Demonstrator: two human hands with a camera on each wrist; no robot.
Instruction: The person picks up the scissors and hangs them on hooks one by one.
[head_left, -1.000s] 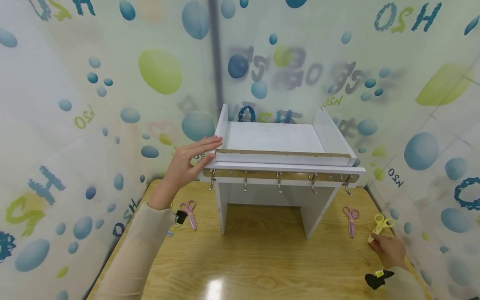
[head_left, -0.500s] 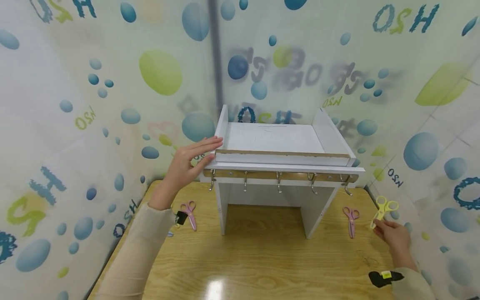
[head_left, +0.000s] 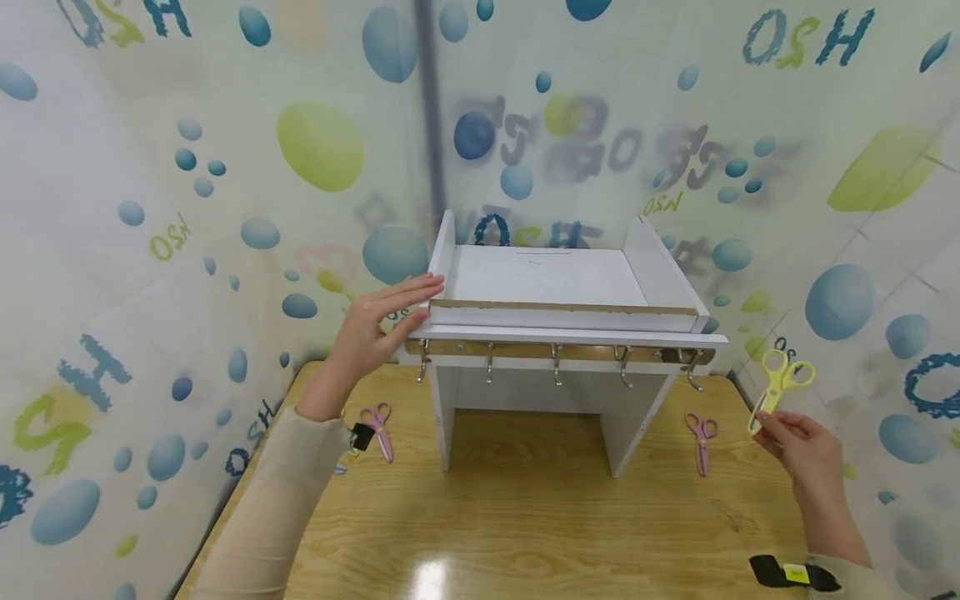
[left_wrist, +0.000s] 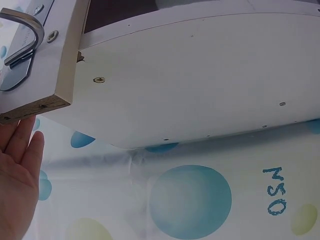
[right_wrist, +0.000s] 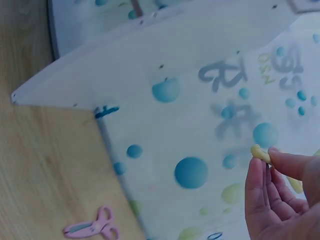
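A white shelf unit (head_left: 570, 319) with a row of metal hooks (head_left: 557, 363) along its front stands on the wooden table. Against its upper left corner rests my left hand (head_left: 369, 327), fingers straight and thumb at the front edge. In the left wrist view the fingers (left_wrist: 22, 142) reach behind the end of the hook board (left_wrist: 62, 85). Right of the unit, raised above the table, my right hand (head_left: 806, 450) pinches yellow scissors (head_left: 780, 375) at the blade end, loops upward. The right wrist view shows the thumb and fingertips on their yellow tip (right_wrist: 260, 154).
Pink scissors (head_left: 702, 442) lie on the table (head_left: 510, 533) right of the unit. Another pink pair (head_left: 381, 429) lies to its left, beside the left sleeve. Patterned fabric walls (head_left: 322, 150) enclose the table at the back and sides.
My right hand has lifted the yellow scissors off the table's right side, moving up and slightly right. The left hand has stayed at the unit's corner.
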